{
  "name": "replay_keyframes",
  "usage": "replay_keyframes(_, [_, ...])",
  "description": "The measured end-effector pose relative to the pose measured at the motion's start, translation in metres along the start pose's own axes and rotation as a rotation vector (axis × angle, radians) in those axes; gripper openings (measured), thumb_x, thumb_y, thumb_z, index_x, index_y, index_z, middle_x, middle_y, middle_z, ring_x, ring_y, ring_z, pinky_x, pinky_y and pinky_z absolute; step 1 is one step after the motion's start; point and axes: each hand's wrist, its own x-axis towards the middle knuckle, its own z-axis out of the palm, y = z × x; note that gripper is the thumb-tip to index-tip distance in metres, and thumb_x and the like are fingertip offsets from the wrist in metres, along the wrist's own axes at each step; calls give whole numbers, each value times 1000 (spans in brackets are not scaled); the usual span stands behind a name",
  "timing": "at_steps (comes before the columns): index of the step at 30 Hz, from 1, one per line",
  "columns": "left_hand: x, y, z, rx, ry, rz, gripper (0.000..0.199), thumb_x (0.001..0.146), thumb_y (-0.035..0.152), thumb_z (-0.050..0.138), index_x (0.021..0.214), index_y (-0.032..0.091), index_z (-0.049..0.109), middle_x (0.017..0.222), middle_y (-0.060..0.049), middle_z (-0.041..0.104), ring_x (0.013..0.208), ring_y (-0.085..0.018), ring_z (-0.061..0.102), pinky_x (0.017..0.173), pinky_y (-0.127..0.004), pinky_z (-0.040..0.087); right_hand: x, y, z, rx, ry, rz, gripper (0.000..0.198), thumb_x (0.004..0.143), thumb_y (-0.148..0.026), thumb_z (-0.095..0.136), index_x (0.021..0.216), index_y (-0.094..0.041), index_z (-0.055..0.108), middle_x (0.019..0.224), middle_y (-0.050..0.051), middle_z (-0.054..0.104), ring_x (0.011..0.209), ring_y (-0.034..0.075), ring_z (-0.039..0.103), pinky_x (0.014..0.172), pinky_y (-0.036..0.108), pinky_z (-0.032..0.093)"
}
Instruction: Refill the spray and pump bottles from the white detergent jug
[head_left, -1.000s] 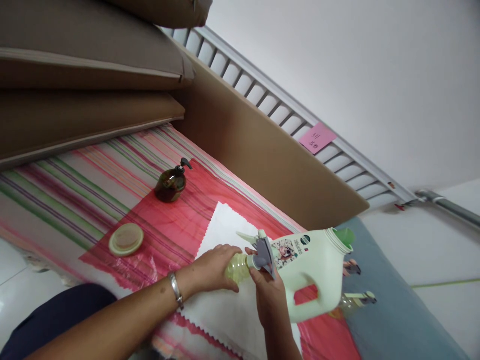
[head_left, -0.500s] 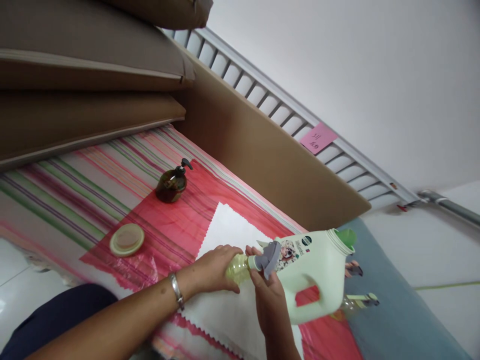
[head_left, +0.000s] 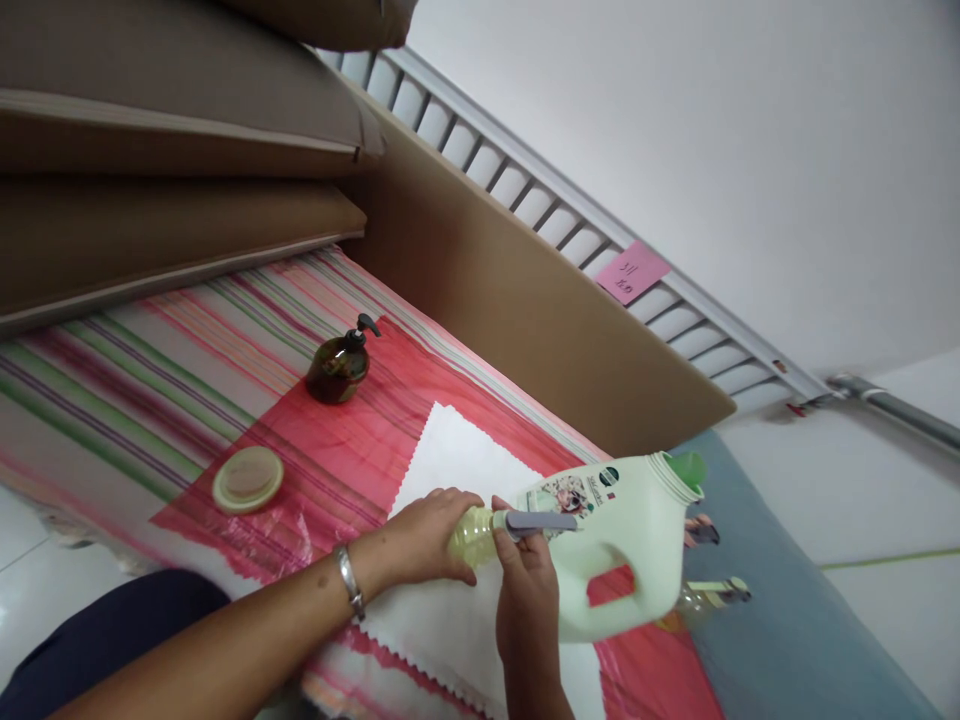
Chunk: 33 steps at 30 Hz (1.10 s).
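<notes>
My left hand [head_left: 427, 537] is wrapped round the body of a small clear bottle [head_left: 473, 537] with a yellowish tint, tilted onto its side above a white cloth [head_left: 427, 625]. At the bottle's neck, my right hand [head_left: 527, 600] has its thumb and fingers closed round a grey spray head [head_left: 544, 521] with a pale collar. Just beyond the hands lies or leans a large pale green jug [head_left: 637, 535] with a printed label and a handle hole. Its mouth has a green spout and no lid on it. The round pale lid [head_left: 248, 480] rests on the red sheet to the left.
A dark amber pump bottle [head_left: 339, 368] stands on the red sheet [head_left: 281, 415] over a striped cloth [head_left: 105, 400]. Behind are a tan board [head_left: 525, 310] and stacked cushions [head_left: 180, 120]. More bottles [head_left: 709, 592] stand past the jug, by a blue-grey surface [head_left: 795, 610].
My right hand has turned the grey spray head about the bottle's neck, so it shows narrow now instead of broad. My left hand keeps its hold on the bottle.
</notes>
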Motion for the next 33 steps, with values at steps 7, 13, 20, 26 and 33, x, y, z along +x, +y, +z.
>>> replay_keyframes(7, [0, -3, 2, 1, 5, 1, 78, 54, 26, 85, 124, 21, 51, 124, -11, 58, 115, -31, 52, 96, -42, 43, -4, -1, 11, -46, 27, -26, 48, 78, -44, 64, 117, -18, 56, 97, 5, 70, 99, 24, 61, 89, 39, 46])
replay_keyframes(13, [0, 0, -2, -10, 1, 10, 72, 58, 28, 82, 123, 18, 52, 122, -13, 59, 113, -31, 54, 97, -42, 42, -29, 6, -9, -216, 52, -57, 44, 71, -47, 66, 106, -20, 63, 108, 7, 69, 104, 28, 61, 87, 38, 48])
replay_keyframes(20, [1, -4, 0, 10, -18, 34, 78, 55, 26, 85, 125, 20, 51, 126, -13, 58, 117, -32, 52, 100, -43, 40, -32, -58, -68, -828, 228, -535, 31, 83, -45, 56, 100, -21, 65, 108, 10, 67, 105, 30, 60, 90, 43, 46])
replay_keyframes(26, [0, -5, 4, 7, -2, 41, 81, 53, 25, 86, 126, 20, 50, 127, -13, 57, 118, -31, 51, 101, -42, 40, 10, -118, -35, -1246, -450, -764, 43, 79, -23, 63, 121, -26, 53, 122, 7, 62, 113, 27, 54, 96, 45, 41])
replay_keyframes(33, [0, -5, 4, 3, 11, 49, 74, 52, 25, 85, 120, 21, 54, 120, -10, 60, 112, -32, 54, 95, -41, 42, 32, -139, 12, -1659, -788, -452, 21, 68, -15, 71, 87, -22, 64, 84, 2, 68, 75, 21, 61, 63, 29, 39])
